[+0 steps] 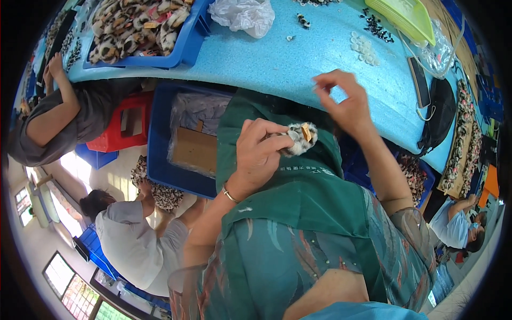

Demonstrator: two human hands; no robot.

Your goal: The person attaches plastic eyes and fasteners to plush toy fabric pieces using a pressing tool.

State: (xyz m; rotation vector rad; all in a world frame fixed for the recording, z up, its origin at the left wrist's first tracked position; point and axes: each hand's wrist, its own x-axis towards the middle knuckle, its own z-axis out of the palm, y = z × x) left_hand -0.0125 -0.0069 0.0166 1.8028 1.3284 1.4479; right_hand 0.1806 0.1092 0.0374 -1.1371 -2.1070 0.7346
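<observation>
My left hand is closed around a small spotted plush piece in front of my green apron. The piece is furry, cream with dark spots, and has a tan patch on its upper side. Just over the table's near edge, my right hand is raised with its fingers curved and apart. Its fingertips are a little blurred, and I see nothing held between them. The blue-covered table lies beyond both hands.
A blue tray of spotted plush pieces stands far left beside a crumpled plastic bag. Black small parts, clear discs and a green basket lie far right. A blue bin stands below; co-workers sit left.
</observation>
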